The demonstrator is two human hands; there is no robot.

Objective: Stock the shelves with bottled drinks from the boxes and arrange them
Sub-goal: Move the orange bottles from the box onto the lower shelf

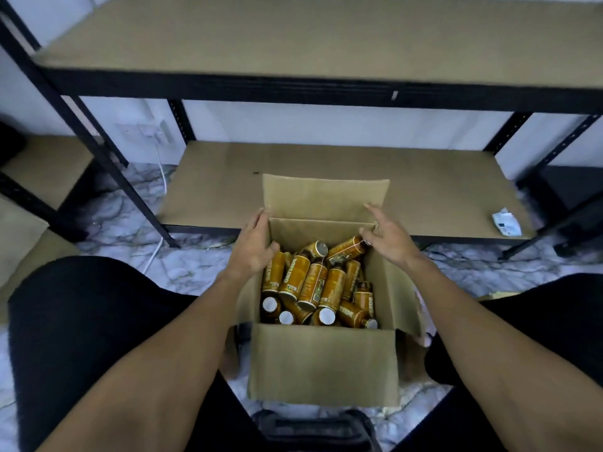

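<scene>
An open cardboard box (pixel 323 360) stands on the floor between my knees, holding several amber bottles (pixel 313 282) with white caps, lying jumbled. My left hand (pixel 256 244) rests on the box's far-left corner, fingers straight along the rear flap. My right hand (pixel 388 236) hovers at the far-right corner with fingers spread, its thumb close to the neck of one bottle (pixel 347 249); neither hand holds a bottle. The lower shelf board (pixel 222 190) lies just beyond the box, and the upper shelf board (pixel 293 37) is above it.
Black metal shelf posts (pixel 107 164) rise at left and right. A crumpled white paper (pixel 505 223) lies on the lower shelf's right end. A white cable (pixel 156 243) runs down the wall to the marble floor. Another cardboard box (pixel 19 243) sits at left.
</scene>
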